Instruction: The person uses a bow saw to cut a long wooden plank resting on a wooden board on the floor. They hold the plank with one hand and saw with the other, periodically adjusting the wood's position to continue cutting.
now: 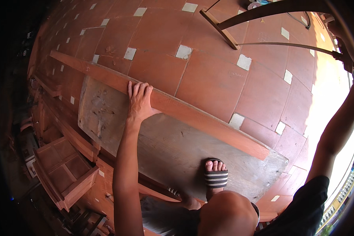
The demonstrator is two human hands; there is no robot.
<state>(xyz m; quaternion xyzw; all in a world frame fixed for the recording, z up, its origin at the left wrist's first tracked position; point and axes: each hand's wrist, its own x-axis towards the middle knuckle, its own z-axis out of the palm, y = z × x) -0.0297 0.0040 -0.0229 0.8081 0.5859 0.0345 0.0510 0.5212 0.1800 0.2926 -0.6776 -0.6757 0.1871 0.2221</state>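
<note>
A long reddish-brown wooden plank (208, 118) lies slantwise over a worn grey board (165, 137). My left hand (141, 101) is clamped over the plank, fingers across its far edge and thumb on the near side. At the far right my right arm is raised, and my right hand (347, 62), dim and partly cut off by the rim, grips the end of a bow saw (219, 30). The saw has a wooden frame and a thin blade. It is held up above the floor, apart from the plank.
My sandalled foot (215, 175) stands on the grey board beside the plank. Wooden furniture parts, including a panelled frame (67, 169), are stacked at left. Red floor tiles (212, 78) with small white insets spread beyond. A power tool (253, 4) lies at the top.
</note>
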